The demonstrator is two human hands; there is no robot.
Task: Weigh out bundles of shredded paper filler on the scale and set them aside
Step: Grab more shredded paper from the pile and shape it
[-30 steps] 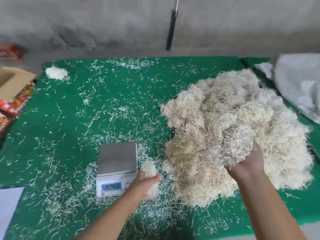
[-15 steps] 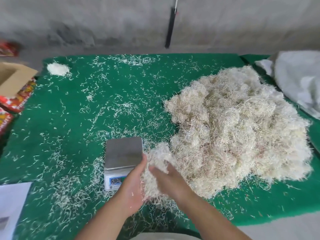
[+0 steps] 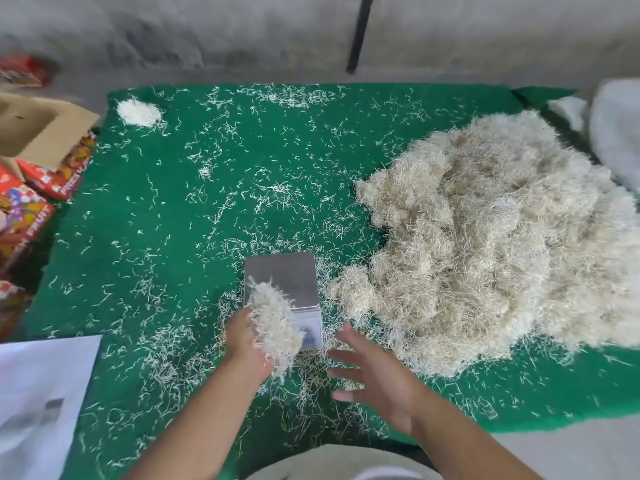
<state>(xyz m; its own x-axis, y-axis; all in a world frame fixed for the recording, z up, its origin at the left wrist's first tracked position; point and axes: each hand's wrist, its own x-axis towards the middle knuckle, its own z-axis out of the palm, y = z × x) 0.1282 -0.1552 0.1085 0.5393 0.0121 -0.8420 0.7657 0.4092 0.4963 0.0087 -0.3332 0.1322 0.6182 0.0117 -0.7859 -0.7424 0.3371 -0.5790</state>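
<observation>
A small digital scale (image 3: 282, 278) with a bare steel pan sits on the green mat (image 3: 145, 220). My left hand (image 3: 242, 344) holds a bundle of pale shredded paper (image 3: 275, 323) just at the scale's near left corner, above its display. With its fingers spread and nothing in it, my right hand (image 3: 372, 377) hovers to the right of the bundle. A large heap of shredded paper (image 3: 491, 237) covers the right half of the mat. One small white bundle (image 3: 139, 112) lies at the mat's far left corner.
Loose shreds are scattered all over the mat. A cardboard box (image 3: 38, 128) and red printed cartons (image 3: 24, 216) stand off the left edge. A white sheet (image 3: 38, 393) lies at the near left, a white sack (image 3: 616, 133) at the far right.
My right hand pulled a clump from the big heap and brought it to my left hand, then let go and drew back. My left hand now holds the larger bundle by the scale.
</observation>
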